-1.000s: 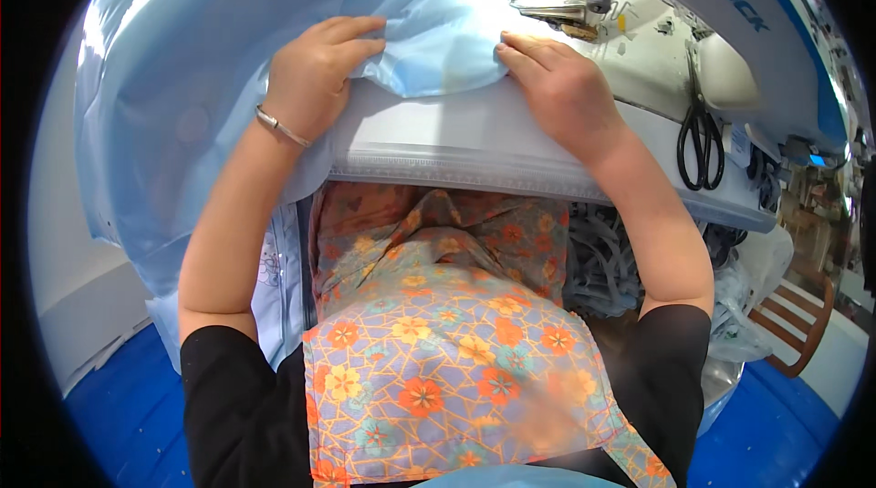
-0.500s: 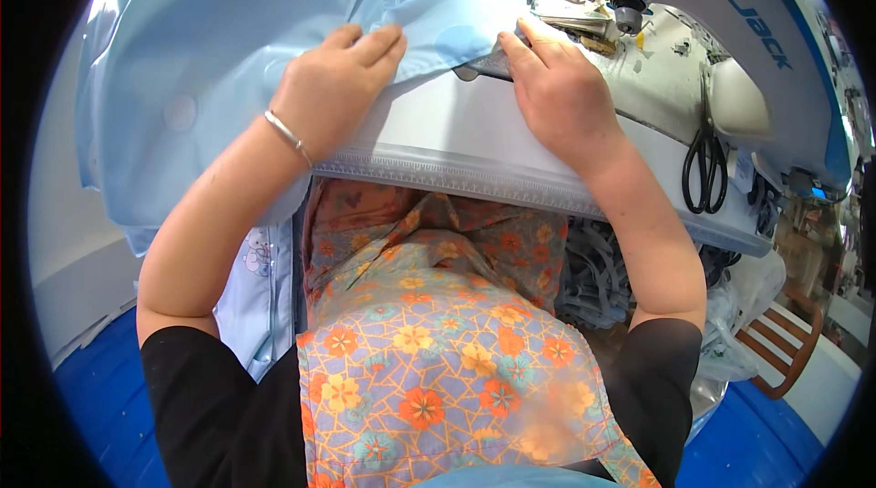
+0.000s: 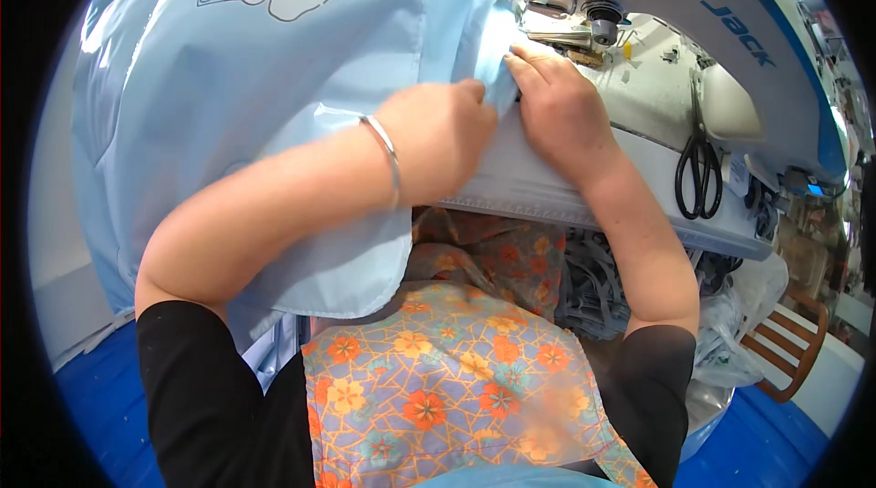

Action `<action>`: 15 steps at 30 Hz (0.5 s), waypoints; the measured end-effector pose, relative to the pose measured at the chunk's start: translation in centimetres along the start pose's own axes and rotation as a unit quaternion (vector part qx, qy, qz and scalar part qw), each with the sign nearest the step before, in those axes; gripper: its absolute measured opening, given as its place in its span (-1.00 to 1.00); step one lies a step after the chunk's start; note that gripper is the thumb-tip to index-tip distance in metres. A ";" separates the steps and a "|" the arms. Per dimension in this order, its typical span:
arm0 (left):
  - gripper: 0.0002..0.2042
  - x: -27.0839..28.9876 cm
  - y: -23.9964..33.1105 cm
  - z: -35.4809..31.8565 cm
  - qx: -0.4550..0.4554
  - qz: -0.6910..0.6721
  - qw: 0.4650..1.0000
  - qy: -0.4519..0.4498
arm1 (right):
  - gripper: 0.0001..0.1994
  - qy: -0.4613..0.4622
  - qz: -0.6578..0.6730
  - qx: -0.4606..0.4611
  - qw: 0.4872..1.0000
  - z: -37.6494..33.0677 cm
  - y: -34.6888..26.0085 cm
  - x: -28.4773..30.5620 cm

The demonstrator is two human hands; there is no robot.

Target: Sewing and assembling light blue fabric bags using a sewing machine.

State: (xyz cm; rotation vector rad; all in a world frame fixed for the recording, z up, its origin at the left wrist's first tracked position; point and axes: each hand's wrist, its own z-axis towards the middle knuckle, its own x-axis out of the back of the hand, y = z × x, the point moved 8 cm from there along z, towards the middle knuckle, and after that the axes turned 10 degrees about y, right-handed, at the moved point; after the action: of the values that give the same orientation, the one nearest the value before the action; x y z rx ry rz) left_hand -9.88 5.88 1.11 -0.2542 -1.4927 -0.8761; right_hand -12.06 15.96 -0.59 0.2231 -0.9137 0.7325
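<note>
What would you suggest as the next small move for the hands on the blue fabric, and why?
Probably slide the folded edge of the blue fabric a little further under the presser foot. Both the left hand and right hand already pinch the fold right beside the foot on the sewing machine, yet the edge seems to stop just short of it.

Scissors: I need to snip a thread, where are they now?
In the head view, the black scissors lie on the white machine table, to the right of the right hand, below the sewing machine's arm.
</note>
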 end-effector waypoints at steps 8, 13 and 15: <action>-0.78 5.4 -18.1 13.8 -0.092 0.226 0.956 0.164 | -0.56 0.021 0.156 -0.035 0.987 -0.1 -9.6 0.3; -0.79 4.4 -12.4 19.3 -0.310 0.052 0.940 0.137 | -0.66 0.022 0.583 -0.095 0.807 0.4 -13.6 -1.8; -0.79 3.4 -16.1 21.5 -0.141 0.173 0.963 0.153 | -0.61 -0.010 0.627 -0.102 0.772 0.3 -14.7 -1.5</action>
State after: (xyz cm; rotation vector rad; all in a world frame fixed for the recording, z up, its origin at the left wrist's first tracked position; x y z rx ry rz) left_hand -36.85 7.63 1.01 -0.5471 -0.9962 -0.8001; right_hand -3.15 4.24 0.20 -0.6735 -1.1035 1.8477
